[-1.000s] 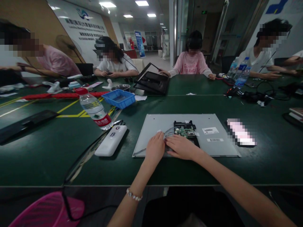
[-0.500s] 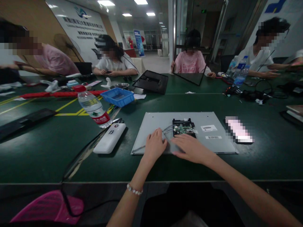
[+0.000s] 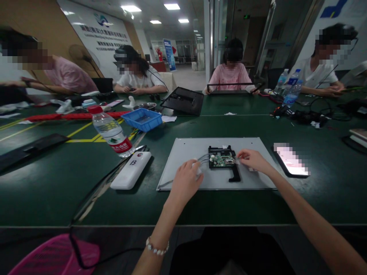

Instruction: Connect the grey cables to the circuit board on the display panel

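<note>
A grey flat display panel (image 3: pixel 183 149) lies face down on the table in front of me. On its middle sits a black plastic bracket (image 3: pixel 235 176) carrying a green circuit board (image 3: pixel 220 159). Thin grey cables (image 3: pixel 204 157) run from the board's left side toward my left hand (image 3: pixel 186 176). That hand rests on the panel's left part, thumb and fingers apart, with something whitish partly hidden beneath the fingertips. My right hand (image 3: pixel 254 160) is at the bracket's right edge, fingertips pinched together beside a small pale strip; what they grip is too small to make out.
A phone (image 3: pixel 291 160) lies right of the panel. To the left are a white power bank (image 3: pixel 131 170), a water bottle (image 3: pixel 111 131), black cables and a blue tray (image 3: pixel 142 119). Several people sit around the table; one across holds a black frame (image 3: pixel 229 84). A pink basket (image 3: pixel 57 256) stands below.
My right hand has moved from beside my left hand to the bracket's right edge, uncovering the bracket's lower arm. My left hand stays nearly in place. The person opposite has lowered the black frame.
</note>
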A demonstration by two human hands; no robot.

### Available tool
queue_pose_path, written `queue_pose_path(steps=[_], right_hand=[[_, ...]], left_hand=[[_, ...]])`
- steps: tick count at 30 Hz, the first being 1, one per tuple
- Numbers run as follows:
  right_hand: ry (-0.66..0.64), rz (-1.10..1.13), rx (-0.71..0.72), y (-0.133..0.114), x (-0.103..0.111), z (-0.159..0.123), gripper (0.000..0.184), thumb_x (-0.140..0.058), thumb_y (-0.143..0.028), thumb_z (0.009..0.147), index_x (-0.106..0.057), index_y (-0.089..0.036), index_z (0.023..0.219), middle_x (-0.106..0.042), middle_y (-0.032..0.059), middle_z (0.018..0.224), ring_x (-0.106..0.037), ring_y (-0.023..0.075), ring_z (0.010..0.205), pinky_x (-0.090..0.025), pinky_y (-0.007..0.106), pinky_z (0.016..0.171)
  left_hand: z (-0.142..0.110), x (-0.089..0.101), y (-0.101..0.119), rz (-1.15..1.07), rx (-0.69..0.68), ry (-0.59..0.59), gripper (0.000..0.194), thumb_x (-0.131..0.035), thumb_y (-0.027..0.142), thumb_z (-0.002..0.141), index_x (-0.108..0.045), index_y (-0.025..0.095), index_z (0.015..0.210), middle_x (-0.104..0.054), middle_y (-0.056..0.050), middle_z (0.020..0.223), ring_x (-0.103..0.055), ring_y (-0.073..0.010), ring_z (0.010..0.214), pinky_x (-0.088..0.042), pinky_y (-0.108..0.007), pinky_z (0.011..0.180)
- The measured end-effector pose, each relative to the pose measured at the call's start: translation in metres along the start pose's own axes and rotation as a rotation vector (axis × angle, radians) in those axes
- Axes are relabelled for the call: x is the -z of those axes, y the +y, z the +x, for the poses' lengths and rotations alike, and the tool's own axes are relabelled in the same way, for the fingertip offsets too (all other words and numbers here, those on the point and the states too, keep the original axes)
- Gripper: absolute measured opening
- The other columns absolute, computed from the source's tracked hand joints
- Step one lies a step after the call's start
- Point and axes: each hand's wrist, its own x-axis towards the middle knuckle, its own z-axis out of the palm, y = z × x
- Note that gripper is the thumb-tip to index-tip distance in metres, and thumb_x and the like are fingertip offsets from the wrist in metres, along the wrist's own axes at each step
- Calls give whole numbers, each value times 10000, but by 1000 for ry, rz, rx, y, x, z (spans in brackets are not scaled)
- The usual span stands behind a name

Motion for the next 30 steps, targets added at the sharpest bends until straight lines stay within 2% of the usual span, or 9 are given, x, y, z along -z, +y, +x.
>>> queue_pose_path(steps=[3, 8, 11, 13, 16, 18, 20, 26, 30], right_hand=[[-68, -14, 18, -7, -1, -6, 217, -609, -285, 730, -639, -201, 928, -671, 22, 846, -618, 171, 740, -477, 312, 665], [-31, 19, 40, -8, -4, -5, 247, -618, -235, 702, -616, -196, 946, -665, 13, 826, -608, 157, 742, -468, 289, 672], [-26, 29, 28, -2, -4, -2, 255, -615, -243, 708, -621, -201, 959, -658, 2, 753, -607, 155, 693, -468, 283, 649], [1, 9, -7, 3, 1, -1, 214, -616, -249, 716, -629, -200, 923, -662, 11, 749, -613, 157, 692, -470, 281, 654], [96, -58, -104, 9, 10, -2, 205, -607, -240, 727, -618, -191, 926, -670, 29, 779, -624, 162, 712, -467, 275, 665], [143, -104, -162, 14, 15, -4, 225, -587, -233, 739, -606, -185, 958, -667, 33, 785, -624, 163, 713, -463, 272, 664], [160, -168, -179, 19, 19, -5, 226, -571, -236, 750, -607, -179, 966, -661, 41, 806, -618, 168, 725, -460, 279, 672], [256, -346, -71, 21, 16, 6, 286, -547, -256, 790, -614, -156, 1049, -606, 113, 1069, -600, 207, 875, -457, 347, 805], [172, -316, 162, 1, 6, 29, 313, -529, -249, 826, -598, -174, 1122, -601, 103, 1150, -548, 222, 1059, -422, 366, 916]], left_hand=[[-3, 1, 2, 76, -4, -28, 267, -526, 177, 815, -557, 188, 1080, -583, -94, 1148, -527, -260, 1071, -408, -408, 899], [0, -1, 3, 193, 12, 15, 223, -423, 96, 853, -608, 189, 933, -652, -79, 938, -580, -251, 955, -354, -437, 919], [4, 3, -1, 224, 24, -14, 239, -406, 85, 853, -624, 185, 851, -666, -71, 862, -609, -247, 851, -385, -409, 825], [8, 7, -6, 233, 42, -9, 241, -406, 99, 857, -633, 182, 859, -676, -73, 862, -616, -248, 829, -391, -391, 778], [13, 13, -16, 247, 84, 62, 253, -399, 123, 870, -640, 184, 920, -687, -73, 919, -619, -245, 859, -380, -383, 794], [15, 13, -23, 254, 121, 103, 269, -391, 126, 874, -643, 189, 946, -690, -71, 952, -619, -239, 876, -368, -384, 815], [16, 9, -31, 245, 144, 90, 273, -393, 130, 873, -654, 188, 932, -694, -77, 937, -621, -233, 877, -363, -377, 816], [14, -4, -41, 181, 98, -20, 246, -424, 149, 867, -664, 202, 861, -693, -77, 914, -610, -233, 925, -360, -358, 772], [14, -7, -40, 180, 78, -25, 254, -409, 156, 879, -659, 199, 889, -690, -81, 911, -610, -238, 920, -359, -363, 757]])
